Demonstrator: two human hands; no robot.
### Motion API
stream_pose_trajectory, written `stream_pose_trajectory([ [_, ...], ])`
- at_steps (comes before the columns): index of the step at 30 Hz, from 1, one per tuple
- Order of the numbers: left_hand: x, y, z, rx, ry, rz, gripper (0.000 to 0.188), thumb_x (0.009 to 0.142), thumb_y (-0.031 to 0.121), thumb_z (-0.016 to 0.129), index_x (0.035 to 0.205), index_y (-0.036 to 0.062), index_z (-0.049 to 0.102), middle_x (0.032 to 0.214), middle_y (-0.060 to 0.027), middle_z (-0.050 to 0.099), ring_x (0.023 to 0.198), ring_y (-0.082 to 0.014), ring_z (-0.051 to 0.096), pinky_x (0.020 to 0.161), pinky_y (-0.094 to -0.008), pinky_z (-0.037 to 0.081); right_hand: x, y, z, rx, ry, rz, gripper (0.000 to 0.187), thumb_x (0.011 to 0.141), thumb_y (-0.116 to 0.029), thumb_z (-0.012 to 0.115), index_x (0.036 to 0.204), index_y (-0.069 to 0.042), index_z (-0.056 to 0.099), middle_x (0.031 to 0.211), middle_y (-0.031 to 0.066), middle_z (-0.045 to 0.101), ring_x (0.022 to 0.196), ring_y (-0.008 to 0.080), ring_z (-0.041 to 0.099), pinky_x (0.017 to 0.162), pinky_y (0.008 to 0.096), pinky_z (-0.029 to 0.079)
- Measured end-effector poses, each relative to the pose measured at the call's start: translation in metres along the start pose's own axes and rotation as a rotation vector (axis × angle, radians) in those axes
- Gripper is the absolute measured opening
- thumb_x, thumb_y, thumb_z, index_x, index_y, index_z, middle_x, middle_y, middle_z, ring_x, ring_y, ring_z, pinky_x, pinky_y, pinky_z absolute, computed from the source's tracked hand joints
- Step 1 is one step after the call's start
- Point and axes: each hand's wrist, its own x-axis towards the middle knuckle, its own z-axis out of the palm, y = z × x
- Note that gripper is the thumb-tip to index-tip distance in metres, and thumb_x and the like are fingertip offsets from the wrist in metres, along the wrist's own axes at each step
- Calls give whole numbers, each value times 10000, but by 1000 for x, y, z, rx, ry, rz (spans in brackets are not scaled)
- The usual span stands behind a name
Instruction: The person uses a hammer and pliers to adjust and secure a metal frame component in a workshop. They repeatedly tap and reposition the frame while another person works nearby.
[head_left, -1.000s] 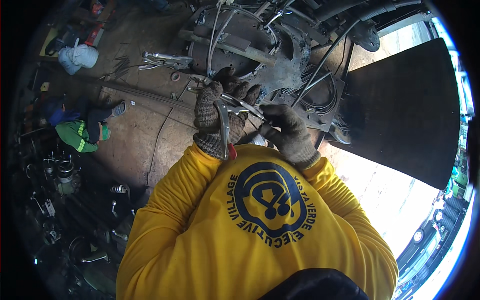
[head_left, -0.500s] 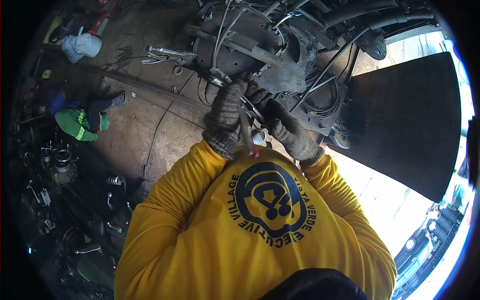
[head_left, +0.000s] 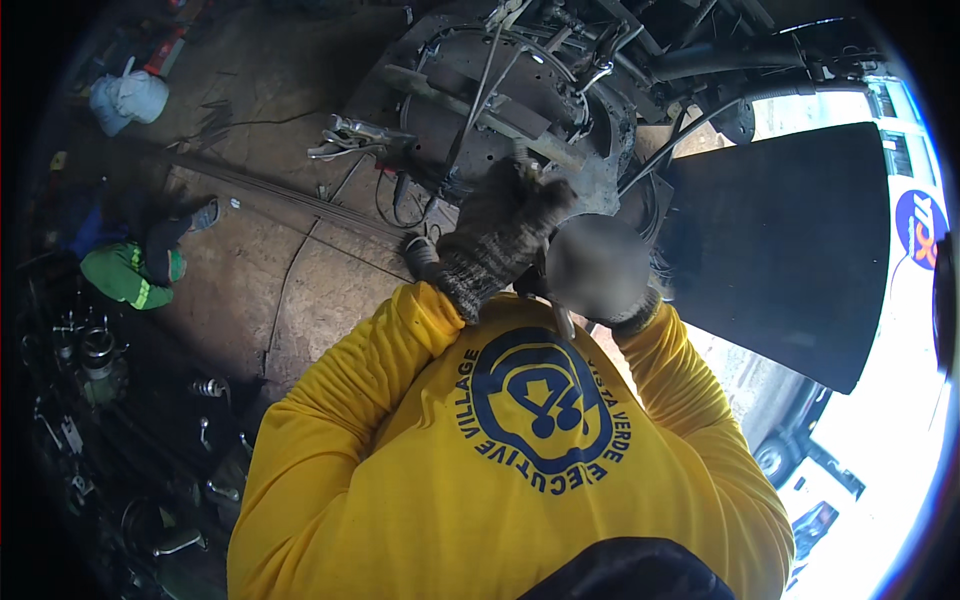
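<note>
My left hand (head_left: 500,235), in a dark knitted glove, is raised to the edge of a round dark metal plate (head_left: 440,120). Its fingers are curled closed; what they hold, if anything, is hidden. Close beside it on the right is my right hand (head_left: 600,268), also gloved, its fingers blurred. From under that hand juts the grey handle of locking pliers (head_left: 566,324), pointing down toward my shirt; their jaws are out of sight. A second pair of locking pliers (head_left: 355,138) grips the plate's left edge. A flat metal bar (head_left: 480,112) lies across the plate.
Cables and hoses (head_left: 690,75) run behind and right of the plate. A large dark panel (head_left: 780,255) stands at right. Thin rods (head_left: 280,190) lie on the floor. A person in green (head_left: 125,272) sits at far left, near metal parts (head_left: 95,350).
Both hands have shifted right relative to my body. The locking pliers have swung right with them, and most of the tool is now covered. My view has turned slightly.
</note>
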Motion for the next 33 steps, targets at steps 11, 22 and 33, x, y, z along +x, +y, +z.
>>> stream_pose_trajectory([
  [11,33,-10,-77,691,63,20,491,1000,422,652,1334,70,579,1135,-165,679,1014,-309,696,811,-452,581,-12,5,-6,494,105,-64,1033,803,-353,855,1584,46,310,1315,217,617,1078,263,679,970,359,553],
  [22,55,-17,-75,644,-276,-368,485,1029,402,586,1394,81,576,1263,-136,685,1116,-348,679,965,-458,554,8,-20,-28,-72,155,76,807,845,-212,720,1556,26,421,1248,130,635,941,177,645,858,292,561],
  [33,108,22,-84,833,-325,-303,412,1009,441,635,1136,52,684,1092,-222,697,1056,-393,676,919,-490,536,10,-14,-59,-186,45,153,874,794,-293,707,1564,9,425,1429,169,585,1299,250,544,1110,353,435],
])
